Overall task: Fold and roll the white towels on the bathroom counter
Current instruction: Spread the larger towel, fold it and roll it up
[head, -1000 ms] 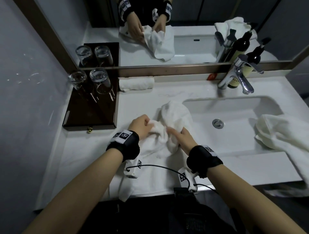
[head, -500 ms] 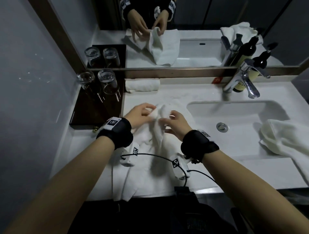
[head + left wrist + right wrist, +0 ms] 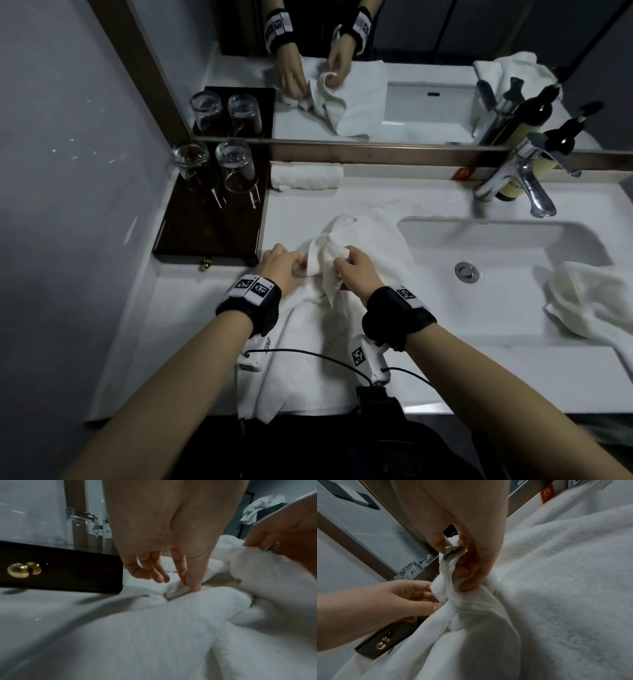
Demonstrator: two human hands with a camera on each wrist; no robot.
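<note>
A white towel [image 3: 376, 236] lies crumpled on the counter [image 3: 479, 377] left of the sink, its near end hanging over the front edge. My right hand [image 3: 342, 260] grips a bunched fold of it, lifted off the counter; the right wrist view shows the fingers [image 3: 467, 566] curled round the fold [image 3: 447, 574]. My left hand [image 3: 294, 265] is just left of it, low on the counter. In the left wrist view its thumb and forefinger [image 3: 187, 586] pinch a towel edge [image 3: 176, 589]. A finished rolled towel [image 3: 306, 176] lies under the mirror. Another loose towel [image 3: 596, 301] drapes over the basin's right side.
A dark wooden tray [image 3: 205, 233] with two upturned glasses [image 3: 236, 168] stands close to my left hand. The sink basin [image 3: 496, 246] and chrome faucet [image 3: 520, 181] are to the right, with bottles behind the faucet. The mirror frame runs along the back.
Both hands have shifted along the bunched towel, a little away from the front edge. My right hand now holds a raised fold, and my left hand has dropped to pinch an edge.
</note>
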